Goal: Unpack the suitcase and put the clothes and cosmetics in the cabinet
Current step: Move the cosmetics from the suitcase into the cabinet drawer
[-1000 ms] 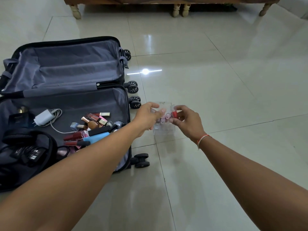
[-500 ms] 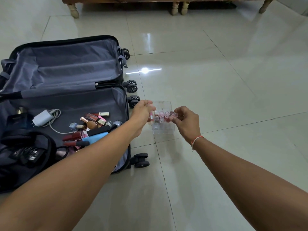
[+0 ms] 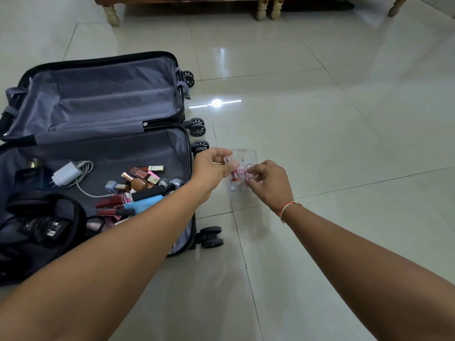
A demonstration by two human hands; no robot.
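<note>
A dark suitcase (image 3: 98,143) lies open on the floor at the left, grey lining showing. In its near half sits a heap of cosmetics (image 3: 138,188): lipsticks, nail polish bottles, a blue tube. A clear plastic organiser (image 3: 242,190) stands on the tiles just right of the suitcase, with several pink and red tubes in it. My left hand (image 3: 213,168) pinches a clear-capped red tube (image 3: 232,172) at the organiser's left side. My right hand (image 3: 267,183) pinches a small clear piece at its right side; what it holds is too small to name.
A white charger with cable (image 3: 70,174) and black headphones (image 3: 44,217) also lie in the suitcase. Suitcase wheels (image 3: 211,236) stick out toward the organiser. Wooden furniture legs (image 3: 267,8) stand at the far edge. Glossy floor tiles (image 3: 344,143) stretch to the right.
Both hands stayed at the organiser, shifting slightly. My left hand now holds a red tube with its clear cap raised above the organiser.
</note>
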